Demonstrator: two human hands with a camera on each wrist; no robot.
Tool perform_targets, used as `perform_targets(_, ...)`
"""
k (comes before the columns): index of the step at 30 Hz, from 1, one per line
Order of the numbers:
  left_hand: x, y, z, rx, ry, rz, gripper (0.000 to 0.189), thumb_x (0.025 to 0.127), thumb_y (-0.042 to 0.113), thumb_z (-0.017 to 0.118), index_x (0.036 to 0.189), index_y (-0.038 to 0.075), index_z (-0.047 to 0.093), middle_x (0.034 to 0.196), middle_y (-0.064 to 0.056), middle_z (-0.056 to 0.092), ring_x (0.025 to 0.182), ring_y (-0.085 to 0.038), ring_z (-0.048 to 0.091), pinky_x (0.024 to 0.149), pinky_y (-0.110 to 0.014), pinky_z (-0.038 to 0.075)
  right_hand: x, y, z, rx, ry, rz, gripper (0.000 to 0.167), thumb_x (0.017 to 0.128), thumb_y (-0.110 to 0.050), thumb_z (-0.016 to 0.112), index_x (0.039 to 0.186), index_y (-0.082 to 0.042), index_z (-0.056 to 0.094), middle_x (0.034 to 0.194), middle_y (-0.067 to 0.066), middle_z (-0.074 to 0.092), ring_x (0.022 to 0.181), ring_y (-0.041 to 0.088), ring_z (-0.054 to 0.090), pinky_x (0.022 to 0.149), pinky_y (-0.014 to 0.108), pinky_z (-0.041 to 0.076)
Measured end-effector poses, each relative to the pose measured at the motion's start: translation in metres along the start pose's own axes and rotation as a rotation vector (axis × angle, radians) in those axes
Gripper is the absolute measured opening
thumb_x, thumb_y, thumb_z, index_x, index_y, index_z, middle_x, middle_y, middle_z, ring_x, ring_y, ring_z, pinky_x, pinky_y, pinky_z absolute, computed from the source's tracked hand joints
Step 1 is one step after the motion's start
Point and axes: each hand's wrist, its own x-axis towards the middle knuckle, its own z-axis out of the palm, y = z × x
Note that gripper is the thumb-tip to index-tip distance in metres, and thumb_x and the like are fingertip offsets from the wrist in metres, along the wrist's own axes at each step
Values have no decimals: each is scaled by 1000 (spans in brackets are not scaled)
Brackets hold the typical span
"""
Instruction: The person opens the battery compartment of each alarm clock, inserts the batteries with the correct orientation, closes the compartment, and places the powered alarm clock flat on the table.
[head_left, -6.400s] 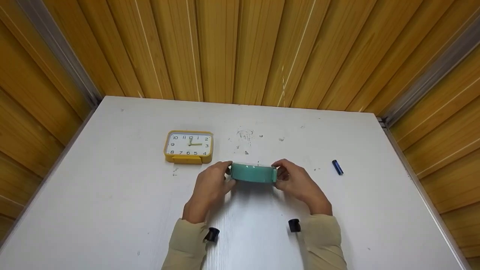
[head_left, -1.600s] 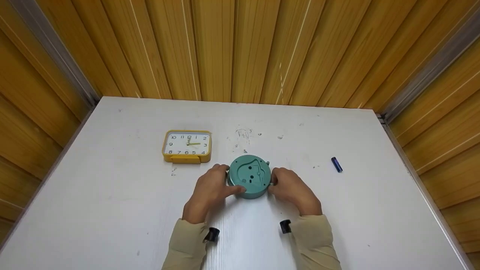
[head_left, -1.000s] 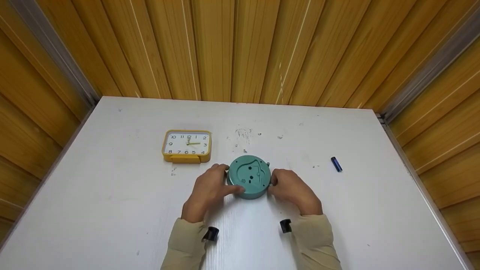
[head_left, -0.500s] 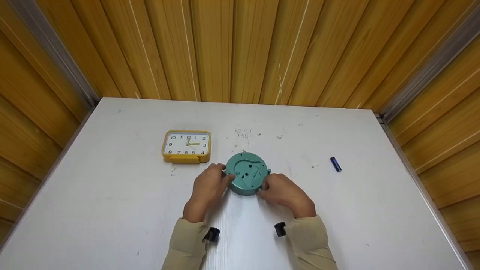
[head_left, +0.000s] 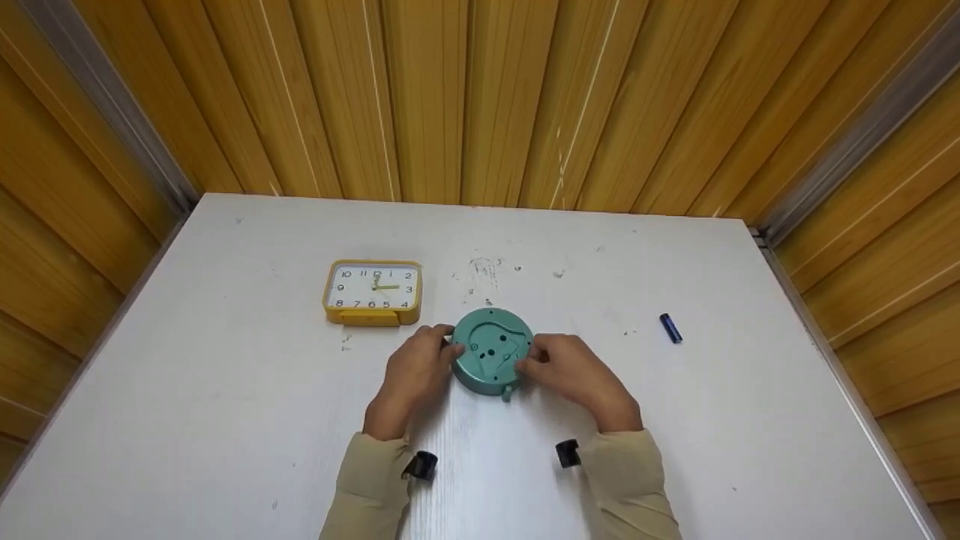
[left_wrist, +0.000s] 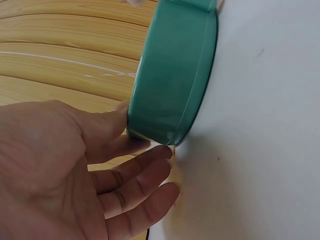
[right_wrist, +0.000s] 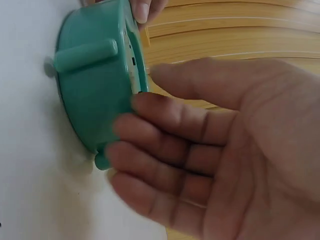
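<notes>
A round teal alarm clock (head_left: 491, 352) lies with its back up on the white table, showing recesses and small dark holes. My left hand (head_left: 412, 375) pinches its left edge, thumb on the back's rim; in the left wrist view the other fingers of the left hand (left_wrist: 55, 165) extend beneath, near the tabletop. At the clock's right side, my right hand (head_left: 581, 375) has its fingertips by the rim. The right wrist view shows the right hand (right_wrist: 210, 140) with loosely bent fingers at the clock's side wall and the thumb apart from them. Two stubby feet project from that wall.
A yellow rectangular clock (head_left: 373, 294) lies face up to the left, beyond my left hand. To the right lies a small blue battery (head_left: 670, 328). Wood-patterned panels (head_left: 427, 97) border the table's back and sides.
The teal clock has gone from standing on edge to lying back up, then turned clockwise, bringing a foot toward the front. My right hand has shifted its hold along the rim.
</notes>
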Motion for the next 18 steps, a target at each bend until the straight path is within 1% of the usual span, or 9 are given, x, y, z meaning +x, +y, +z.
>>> perform_targets(3, 0, -2, 1, 5, 7, 10, 40, 110, 22, 60, 145, 1, 61, 119, -13, 65, 109, -25, 65, 101, -48, 52, 3, -5, 1, -4, 84, -41, 9, 98, -8, 75, 92, -10, 69, 89, -2, 62, 84, 17, 58, 78, 36, 52)
perform_targets(5, 1, -2, 2, 18, 15, 23, 39, 111, 22, 58, 144, 2, 62, 119, -13, 65, 110, -26, 65, 101, -49, 52, 7, -8, 4, -30, 111, -78, 6, 98, -7, 76, 98, -9, 71, 95, -2, 62, 89, 18, 59, 82, 36, 54)
perform_targets(8, 2, -1, 5, 45, 19, 38, 38, 113, 22, 54, 145, 3, 62, 123, -14, 65, 116, -28, 64, 102, -49, 52, 11, -10, 10, -87, 104, -127, 7, 98, -7, 76, 104, -8, 72, 98, -2, 61, 91, 17, 59, 86, 35, 55)
perform_targets(11, 2, 0, 6, 82, 23, 38, 37, 113, 23, 53, 144, 4, 63, 127, -14, 65, 122, -29, 61, 104, -50, 51, 14, -11, 16, -126, 85, -158, 8, 97, -8, 77, 104, -8, 73, 98, -1, 61, 93, 16, 59, 88, 36, 55)
perform_targets(13, 2, 1, 6, 125, 26, 39, 37, 113, 23, 53, 144, 4, 63, 130, -13, 65, 124, -29, 59, 105, -50, 50, 16, -11, 18, -144, 76, -168, 9, 97, -8, 78, 104, -8, 72, 99, -1, 61, 95, 16, 59, 89, 36, 55)
perform_targets(18, 1, 3, 8, 274, 35, 70, 39, 115, 25, 49, 146, 4, 60, 135, -14, 63, 121, -28, 55, 105, -48, 50, 18, -10, 22, -168, 73, -181, 10, 96, -11, 79, 103, -8, 73, 99, -1, 60, 97, 17, 58, 91, 37, 54)
